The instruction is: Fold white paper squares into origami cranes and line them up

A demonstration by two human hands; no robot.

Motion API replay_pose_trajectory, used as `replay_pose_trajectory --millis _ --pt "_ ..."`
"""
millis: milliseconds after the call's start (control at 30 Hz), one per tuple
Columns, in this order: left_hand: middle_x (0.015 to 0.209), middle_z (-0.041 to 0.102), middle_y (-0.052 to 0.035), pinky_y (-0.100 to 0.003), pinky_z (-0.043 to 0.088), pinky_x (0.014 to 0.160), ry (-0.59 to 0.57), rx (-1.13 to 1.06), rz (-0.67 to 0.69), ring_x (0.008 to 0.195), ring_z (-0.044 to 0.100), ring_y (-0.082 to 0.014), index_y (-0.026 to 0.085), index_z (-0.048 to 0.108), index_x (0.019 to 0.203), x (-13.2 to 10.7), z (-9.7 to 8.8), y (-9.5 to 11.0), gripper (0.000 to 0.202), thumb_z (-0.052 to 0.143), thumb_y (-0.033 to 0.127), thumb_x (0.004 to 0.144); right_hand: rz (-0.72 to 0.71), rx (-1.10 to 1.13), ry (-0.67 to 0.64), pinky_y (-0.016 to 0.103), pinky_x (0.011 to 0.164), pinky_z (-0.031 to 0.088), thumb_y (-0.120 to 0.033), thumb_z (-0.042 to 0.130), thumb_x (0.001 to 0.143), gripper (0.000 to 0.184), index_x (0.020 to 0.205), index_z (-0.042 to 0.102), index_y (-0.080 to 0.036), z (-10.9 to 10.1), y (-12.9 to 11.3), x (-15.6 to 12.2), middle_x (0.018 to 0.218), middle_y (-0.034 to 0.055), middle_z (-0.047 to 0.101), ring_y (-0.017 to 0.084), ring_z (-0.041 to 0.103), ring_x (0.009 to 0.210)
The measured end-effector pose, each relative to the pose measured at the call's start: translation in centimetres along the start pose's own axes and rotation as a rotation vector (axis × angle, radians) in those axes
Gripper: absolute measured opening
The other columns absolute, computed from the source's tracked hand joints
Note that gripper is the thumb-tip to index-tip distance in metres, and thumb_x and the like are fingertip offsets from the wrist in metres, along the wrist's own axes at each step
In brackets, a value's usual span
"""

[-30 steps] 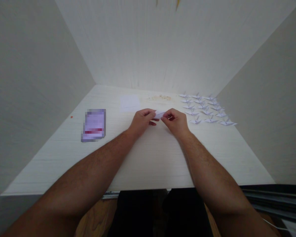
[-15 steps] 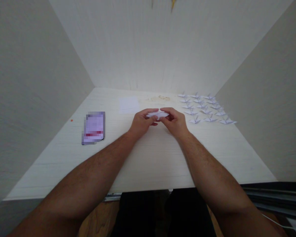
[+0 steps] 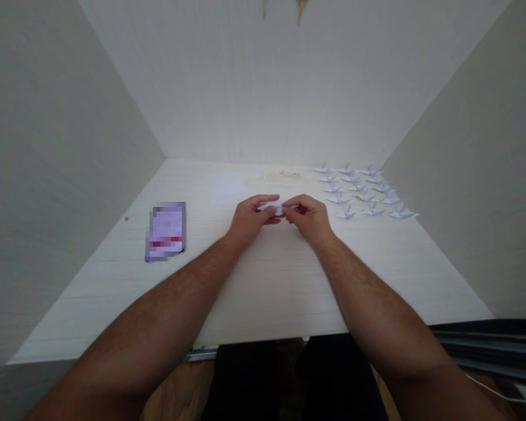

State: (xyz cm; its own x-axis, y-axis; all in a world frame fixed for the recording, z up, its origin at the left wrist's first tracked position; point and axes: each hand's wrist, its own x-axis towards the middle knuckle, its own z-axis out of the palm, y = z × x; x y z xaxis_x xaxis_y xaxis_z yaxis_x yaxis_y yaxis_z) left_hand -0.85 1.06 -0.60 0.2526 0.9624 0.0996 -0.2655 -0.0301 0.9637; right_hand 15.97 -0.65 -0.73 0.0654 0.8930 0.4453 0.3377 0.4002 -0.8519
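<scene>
A small folded piece of white paper [image 3: 277, 207] sits between my two hands over the middle of the pale table [image 3: 272, 280]. My left hand [image 3: 249, 217] pinches its left end with curled fingers. My right hand [image 3: 309, 217] pinches its right end the same way. Most of the paper is hidden by my fingers. Both forearms reach in from the bottom of the view.
Several white folded paper cranes [image 3: 363, 190] stand in rows at the back right. A flat white sheet [image 3: 227, 188] lies behind my left hand. A purple packet [image 3: 166, 230] lies at the left. Walls close the table on three sides.
My hands have drawn closer together and the paper between them has been folded narrower, so less of it shows. The view has tilted slightly.
</scene>
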Motion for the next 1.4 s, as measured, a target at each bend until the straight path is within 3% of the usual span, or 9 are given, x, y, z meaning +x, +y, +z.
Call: replay_pose_trajectory --millis 100,300,533,667,833,1133,1400 --pt "0.083 0.073 -0.0049 -0.033 0.063 0.074 0.0 -0.051 -0.036 0.075 0.071 -0.0155 0.015 0.069 0.112 0.1 0.0 0.1 0.045 0.078 0.024 0.069 0.032 -0.029 0.005 0.023 0.053 0.047 -0.027 0.071 0.074 0.01 0.082 0.072 -0.02 0.1 -0.2 0.0 0.073 0.0008 0.068 0.011 0.06 0.06" --pt "0.086 0.072 -0.0065 -0.033 0.062 0.073 0.023 -0.118 -0.115 0.074 0.07 -0.0157 0.012 0.069 0.094 0.2 -0.1 0.1 0.031 0.078 0.022 0.066 0.077 0.021 0.011 0.022 0.049 0.043 -0.026 0.071 0.074 0.009 0.08 0.067 -0.02 0.3 -0.3 -0.1 0.06 -0.0036 0.061 0.01 0.055 0.052" --pt "0.08 0.07 -0.0028 -0.035 0.062 0.072 0.046 -0.05 -0.064 0.072 0.068 -0.0147 0.014 0.065 0.087 0.2 0.0 -0.2 0.041 0.088 0.03 0.058 0.074 -0.004 0.018 0.024 0.054 0.048 -0.025 0.069 0.074 0.011 0.083 0.064 -0.02 0.5 -0.3 -0.2 0.068 -0.0026 0.064 0.01 0.059 0.057" --pt "0.075 0.069 -0.0005 -0.033 0.062 0.069 0.066 -0.047 -0.043 0.067 0.067 -0.0131 0.014 0.063 0.083 0.2 0.0 -0.1 0.039 0.087 0.029 0.057 0.084 0.073 0.039 0.025 0.056 0.052 -0.026 0.072 0.071 0.025 0.094 0.062 -0.021 0.7 -0.3 -0.1 0.082 -0.0015 0.066 0.01 0.061 0.061" --pt "0.071 0.067 0.0017 -0.034 0.062 0.07 0.074 -0.039 -0.01 0.065 0.066 -0.0125 0.016 0.065 0.091 0.2 -0.1 -0.1 0.037 0.083 0.025 0.061 0.163 0.181 0.015 0.024 0.053 0.051 -0.026 0.075 0.066 0.03 0.092 0.06 -0.021 1.0 -0.6 0.0 0.068 -0.0049 0.063 0.01 0.06 0.055" --pt "0.07 0.06 0.0049 -0.033 0.063 0.071 0.075 -0.008 0.06 0.064 0.063 -0.0094 0.017 0.067 0.091 0.4 -0.4 -0.7 0.034 0.083 0.025 0.061 0.289 0.255 -0.019 0.023 0.045 0.045 -0.03 0.074 0.065 0.021 0.072 0.058 -0.019 1.2 -1.4 0.0 0.055 -0.0032 0.063 0.012 0.059 0.048" --pt "0.069 0.061 0.0039 -0.034 0.063 0.071 0.1 0.035 0.083 0.063 0.063 -0.0102 0.017 0.068 0.091 0.2 -0.4 -0.4 0.036 0.084 0.027 0.061 0.249 0.263 -0.002 0.022 0.046 0.045 -0.032 0.073 0.067 0.019 0.073 0.06 -0.019 1.3 -1.6 -0.1 0.054 -0.0023 0.063 0.011 0.059 0.048"
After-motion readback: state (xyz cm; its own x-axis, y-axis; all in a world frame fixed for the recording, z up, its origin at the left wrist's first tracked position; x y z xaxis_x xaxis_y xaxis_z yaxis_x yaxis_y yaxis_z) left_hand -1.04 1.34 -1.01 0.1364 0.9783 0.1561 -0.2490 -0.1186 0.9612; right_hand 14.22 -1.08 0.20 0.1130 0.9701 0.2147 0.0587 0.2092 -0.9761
